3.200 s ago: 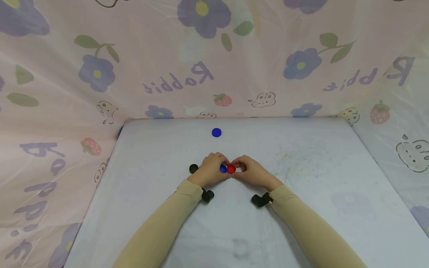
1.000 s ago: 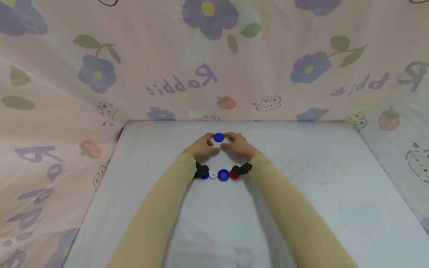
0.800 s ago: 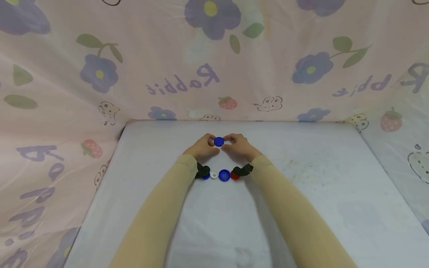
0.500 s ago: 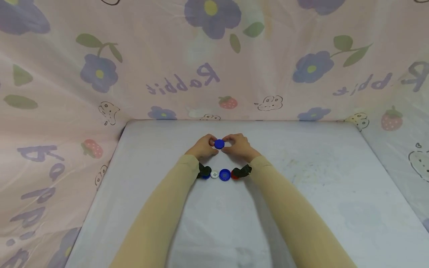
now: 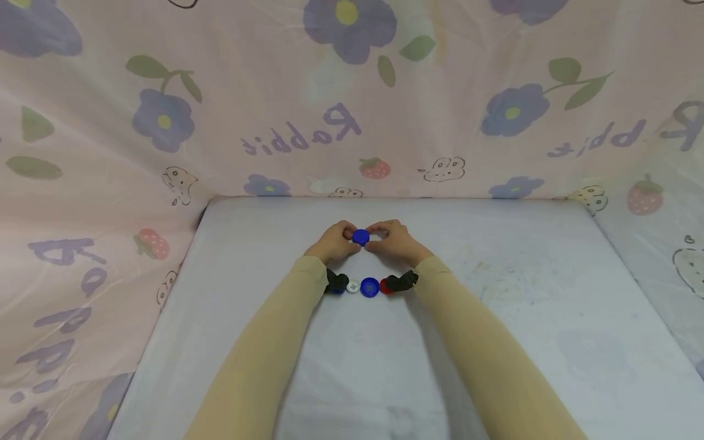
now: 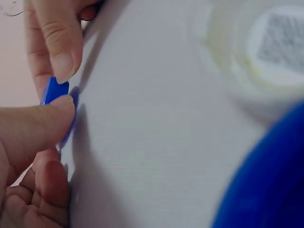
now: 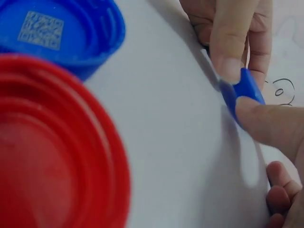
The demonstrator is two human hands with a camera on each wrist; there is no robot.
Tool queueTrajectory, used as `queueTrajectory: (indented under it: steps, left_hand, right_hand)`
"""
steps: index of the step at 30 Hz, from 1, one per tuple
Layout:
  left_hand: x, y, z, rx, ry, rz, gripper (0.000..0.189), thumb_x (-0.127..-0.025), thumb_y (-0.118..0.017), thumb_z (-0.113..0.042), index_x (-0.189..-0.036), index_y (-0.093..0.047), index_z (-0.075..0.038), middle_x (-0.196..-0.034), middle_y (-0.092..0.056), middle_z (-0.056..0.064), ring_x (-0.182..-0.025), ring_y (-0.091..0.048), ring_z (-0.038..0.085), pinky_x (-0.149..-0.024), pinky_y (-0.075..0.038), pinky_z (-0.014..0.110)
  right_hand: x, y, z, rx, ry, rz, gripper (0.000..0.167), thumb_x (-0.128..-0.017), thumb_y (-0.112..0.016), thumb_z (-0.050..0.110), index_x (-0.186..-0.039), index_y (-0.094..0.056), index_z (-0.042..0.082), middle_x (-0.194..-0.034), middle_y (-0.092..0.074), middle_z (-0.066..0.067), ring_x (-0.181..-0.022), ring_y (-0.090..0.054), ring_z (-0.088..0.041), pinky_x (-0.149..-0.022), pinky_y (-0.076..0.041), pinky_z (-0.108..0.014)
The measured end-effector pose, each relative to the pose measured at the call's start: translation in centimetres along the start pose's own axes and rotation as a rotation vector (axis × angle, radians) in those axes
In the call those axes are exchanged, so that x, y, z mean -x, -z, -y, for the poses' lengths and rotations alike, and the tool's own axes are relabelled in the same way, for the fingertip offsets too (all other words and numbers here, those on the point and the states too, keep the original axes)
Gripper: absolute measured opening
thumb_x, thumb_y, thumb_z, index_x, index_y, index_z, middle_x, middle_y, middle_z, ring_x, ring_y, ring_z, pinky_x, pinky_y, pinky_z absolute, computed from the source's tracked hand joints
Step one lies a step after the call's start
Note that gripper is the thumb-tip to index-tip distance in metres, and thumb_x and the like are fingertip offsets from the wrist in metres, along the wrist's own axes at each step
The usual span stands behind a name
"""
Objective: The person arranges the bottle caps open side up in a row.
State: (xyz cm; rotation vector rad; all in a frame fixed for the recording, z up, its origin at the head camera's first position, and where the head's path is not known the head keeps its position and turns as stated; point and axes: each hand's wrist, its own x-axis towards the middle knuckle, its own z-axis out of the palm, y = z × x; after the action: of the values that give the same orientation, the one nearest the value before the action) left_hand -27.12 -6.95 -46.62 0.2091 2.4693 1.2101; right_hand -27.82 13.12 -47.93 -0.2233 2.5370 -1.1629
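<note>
Both hands pinch one blue bottle cap (image 5: 360, 236) between thumbs and fingers, just beyond a row of caps. The left hand (image 5: 333, 242) grips its left side and the right hand (image 5: 395, 241) its right side. In the left wrist view the held blue cap (image 6: 58, 89) shows between both thumbs, its shadow close by on the table. The right wrist view shows its side (image 7: 248, 88) with a thumb on either end. Nearer the body, the row holds a white cap (image 5: 352, 286), a larger blue cap (image 5: 370, 287) and a red cap (image 5: 385, 286), hollow sides up.
Another blue cap (image 5: 337, 291) at the row's left end is mostly hidden by the black wrist camera (image 5: 338, 281). The other wrist camera (image 5: 403, 281) overlaps the red cap. A white table (image 5: 528, 342) lies beneath, with a printed curtain (image 5: 407, 122) behind and at both sides.
Both hands have left the red cap in the row and gone to the far blue cap. Over the last second they have brought that cap slightly toward the body; lately they barely move.
</note>
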Motion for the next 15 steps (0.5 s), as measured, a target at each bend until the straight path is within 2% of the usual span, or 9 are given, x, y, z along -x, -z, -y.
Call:
queueTrajectory:
  steps: [4, 8, 12, 15]
  left_hand:
    - [0.3, 0.1, 0.1, 0.076, 0.002, -0.011, 0.043, -0.088, -0.072, -0.017, -0.125, -0.054, -0.008, -0.110, -0.057, 0.007, -0.099, -0.054, 0.022, -0.090, -0.042, 0.036]
    - [0.9, -0.2, -0.2, 0.119, 0.004, -0.011, 0.041, -0.089, -0.071, -0.018, -0.124, -0.055, -0.005, -0.109, -0.060, 0.007, -0.099, -0.056, 0.021, -0.091, -0.043, 0.034]
    - [2.0, -0.3, -1.6, 0.115, -0.020, -0.033, 0.039, -0.091, -0.069, -0.019, -0.124, -0.055, -0.003, -0.110, -0.062, 0.008, -0.102, -0.058, 0.021, -0.092, -0.044, 0.033]
    - [3.1, -0.4, -3.0, 0.155, -0.050, -0.043, 0.041, -0.092, -0.068, -0.019, -0.128, -0.053, -0.005, -0.113, -0.062, 0.009, -0.105, -0.059, 0.020, -0.091, -0.047, 0.033]
  right_hand:
    - [0.2, 0.0, -0.2, -0.047, 0.037, -0.003, 0.042, -0.085, -0.074, 0.037, -0.124, -0.065, 0.025, -0.135, -0.046, -0.006, -0.128, -0.033, -0.031, -0.104, -0.024, -0.054]
    - [0.9, -0.5, -0.6, -0.062, 0.068, -0.022, 0.042, -0.087, -0.072, 0.039, -0.125, -0.064, 0.023, -0.131, -0.053, -0.003, -0.122, -0.043, -0.025, -0.103, -0.030, -0.048]
    - [2.3, -0.7, -0.6, -0.125, 0.096, -0.033, 0.043, -0.089, -0.069, 0.039, -0.126, -0.062, 0.019, -0.119, -0.062, -0.001, -0.110, -0.054, -0.021, -0.096, -0.040, -0.041]
    - [3.6, -0.6, -0.4, -0.172, 0.137, -0.060, 0.044, -0.090, -0.067, 0.040, -0.127, -0.060, 0.017, -0.109, -0.065, -0.001, -0.100, -0.057, -0.020, -0.085, -0.046, -0.036]
